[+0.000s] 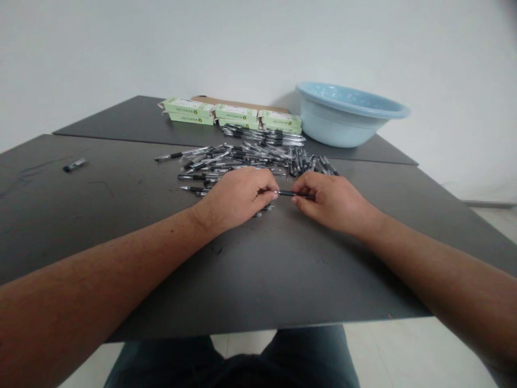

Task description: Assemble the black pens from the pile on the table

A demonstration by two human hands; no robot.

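Note:
Between my two hands a slim pen (pixel 286 193) with a dark grip lies level, just above the table. My left hand (pixel 241 195) pinches its left end between thumb and fingers. The right end is held in the fingertips of my right hand (pixel 330 198). Right behind my hands spreads a loose pile of clear and black pens (pixel 250 153), pointing various ways. A few more pens stick out from under my left hand, which partly hides them.
Light green boxes (pixel 189 110) are stacked in pairs behind the pile. A blue plastic basin (pixel 343 121) stands at the back right. Small clear-and-black pieces (pixel 75 165) lie at the left of the grey table (pixel 258 285). A white wall rises behind.

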